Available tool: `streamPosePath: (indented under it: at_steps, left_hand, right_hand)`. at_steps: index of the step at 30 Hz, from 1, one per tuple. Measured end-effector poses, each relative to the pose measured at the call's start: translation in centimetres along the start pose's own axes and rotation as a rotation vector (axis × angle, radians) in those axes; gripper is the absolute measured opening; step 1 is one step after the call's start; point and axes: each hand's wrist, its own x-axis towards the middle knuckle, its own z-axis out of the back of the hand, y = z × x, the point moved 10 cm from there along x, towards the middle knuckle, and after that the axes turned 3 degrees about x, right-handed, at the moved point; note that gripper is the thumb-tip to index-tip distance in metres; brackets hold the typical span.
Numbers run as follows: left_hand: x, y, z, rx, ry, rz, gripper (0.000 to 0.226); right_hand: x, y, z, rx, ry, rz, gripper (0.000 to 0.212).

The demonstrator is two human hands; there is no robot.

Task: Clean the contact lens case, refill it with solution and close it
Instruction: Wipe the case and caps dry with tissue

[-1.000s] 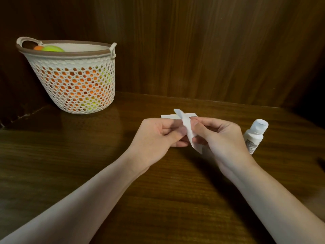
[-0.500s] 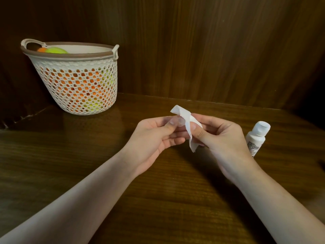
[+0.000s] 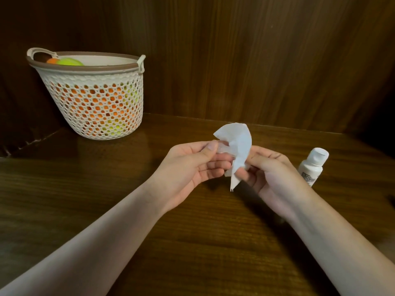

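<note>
Both hands working mid-table: left hand pinching clear lens case, right hand gripping tissue, now bunched over case vs. strip earlier; wiping ongoing, w/ bottle untouched nr right edge.

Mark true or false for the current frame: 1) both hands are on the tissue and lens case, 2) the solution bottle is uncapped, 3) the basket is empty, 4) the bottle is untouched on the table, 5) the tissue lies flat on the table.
1) True: the left hand pinches the clear contact lens case, and the right hand works the tissue against it.
2) False: the solution bottle has its white cap on.
3) False: the basket holds orange and green balls.
4) True: it stands beside the right hand, on the wooden table.
5) False: it is held above the table, draped over the case.
</note>
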Motion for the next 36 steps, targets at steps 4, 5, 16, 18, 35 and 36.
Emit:
streamPosePath:
  at_steps: [4, 5, 16, 18, 35, 36]
  left_hand:
    - [0.1, 0.1, -0.2, 0.078, 0.000, -0.026, 0.035]
    - [0.1, 0.1, -0.1, 0.073, -0.006, -0.031, 0.032]
    - [0.5, 0.7, -0.1, -0.004, -0.018, 0.018, 0.027]
    - [0.5, 0.7, 0.0, -0.018, -0.017, 0.020, 0.033]
    - [0.4, -0.6, 2.2, 0.048, -0.188, -0.044, 0.035]
    - [0.4, -0.6, 2.2, 0.057, -0.191, -0.049, 0.033]
  right_hand:
    - [0.1, 0.0, 0.3, -0.054, -0.007, -0.003, 0.017]
    - [0.1, 0.1, -0.1, -0.061, 0.019, 0.010, 0.019]
    - [0.0, -0.2, -0.9, -0.069, 0.048, 0.064, 0.039]
    - [0.0, -0.3, -0.8, -0.077, 0.043, 0.068, 0.039]
    - [0.3, 0.5, 1.4, -0.006, -0.121, 0.104, 0.020]
    - [0.3, 0.7, 1.7, -0.019, -0.146, 0.121, 0.021]
